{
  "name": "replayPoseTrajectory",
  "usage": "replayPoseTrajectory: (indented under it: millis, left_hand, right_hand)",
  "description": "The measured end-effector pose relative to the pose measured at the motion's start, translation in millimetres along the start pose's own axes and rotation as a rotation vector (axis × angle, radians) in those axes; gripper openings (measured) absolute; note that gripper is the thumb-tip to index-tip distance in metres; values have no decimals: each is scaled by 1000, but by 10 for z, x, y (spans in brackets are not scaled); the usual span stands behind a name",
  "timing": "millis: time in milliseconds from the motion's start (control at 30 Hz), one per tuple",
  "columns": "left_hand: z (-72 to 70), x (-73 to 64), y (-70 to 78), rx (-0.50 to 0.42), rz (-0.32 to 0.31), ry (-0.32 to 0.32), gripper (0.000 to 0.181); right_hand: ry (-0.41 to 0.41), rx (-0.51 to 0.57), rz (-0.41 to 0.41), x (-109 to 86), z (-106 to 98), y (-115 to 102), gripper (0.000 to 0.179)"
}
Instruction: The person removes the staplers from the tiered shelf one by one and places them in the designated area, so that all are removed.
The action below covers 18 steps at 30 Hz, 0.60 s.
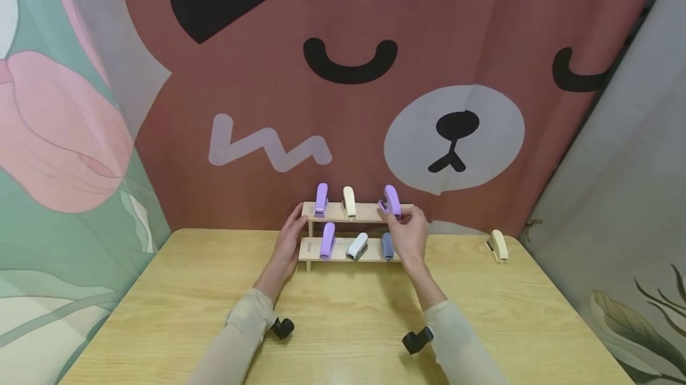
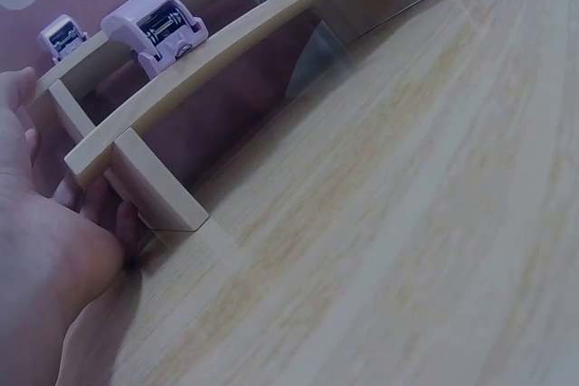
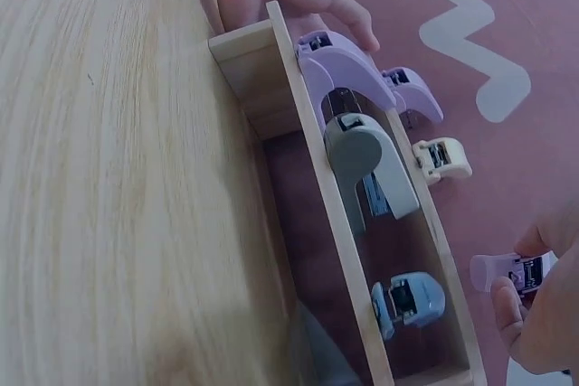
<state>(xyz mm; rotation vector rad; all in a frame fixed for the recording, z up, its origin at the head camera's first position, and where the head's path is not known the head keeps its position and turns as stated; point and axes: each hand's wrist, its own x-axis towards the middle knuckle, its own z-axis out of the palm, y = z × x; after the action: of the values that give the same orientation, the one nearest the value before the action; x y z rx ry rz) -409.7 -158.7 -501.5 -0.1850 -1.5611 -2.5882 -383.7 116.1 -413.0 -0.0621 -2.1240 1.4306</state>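
A two-tier wooden rack [image 1: 367,212] stands at the back of the table with small staplers on it. My right hand [image 1: 409,236] pinches a purple stapler [image 1: 393,199] by the right end of the upper tier; whether it touches the wood I cannot tell. Also on that tier are a purple stapler [image 1: 321,199] and a cream stapler [image 1: 349,202]. The lower tier carries another purple stapler [image 1: 327,241], a white stapler [image 1: 356,246] lying askew and a blue stapler [image 1: 387,245]. At the rack's left end, my left hand [image 1: 288,243] rests with extended fingers against the side.
Another cream stapler [image 1: 499,246] is on the wooden table [image 1: 343,325] near its back right corner. Close behind the rack hangs a curtain [image 1: 354,135] with a bear print.
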Motion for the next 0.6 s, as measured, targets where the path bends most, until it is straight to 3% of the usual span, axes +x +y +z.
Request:
replayPoseTrajectory:
  millis: [267,600]
  left_hand:
    - [-6,15,-18,-5,6,0,56]
    - [-11,23,-20,-1,4,-6,58]
  right_hand:
    - [61,33,9,-9,-130,119,33]
    - [104,56,39,63,-344,224,24]
